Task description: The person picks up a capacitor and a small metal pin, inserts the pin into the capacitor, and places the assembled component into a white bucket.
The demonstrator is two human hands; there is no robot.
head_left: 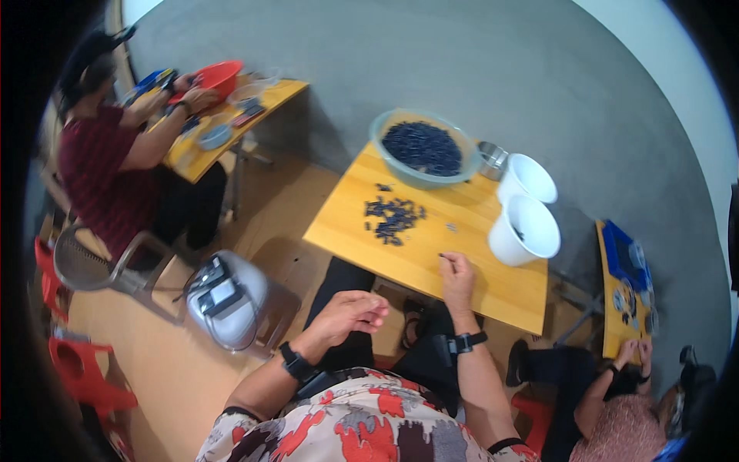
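My right hand is at the front edge of the wooden table, its fingertips pinched round a small dark piece. My left hand hovers over my lap, off the table, with its fingers curled together; whether anything is in them is hidden. On the tabletop, ahead of my hands, lies a loose scatter of small dark blue-black pieces. A few tiny pale bits lie to the right of them. Behind stands a translucent greenish basin heaped with many more dark pieces.
Two white buckets stand at the table's right, with some dark bits in the nearer one, and a metal tin behind. A co-worker sits left near a red basin, another at right. A grey stool holds devices with cables.
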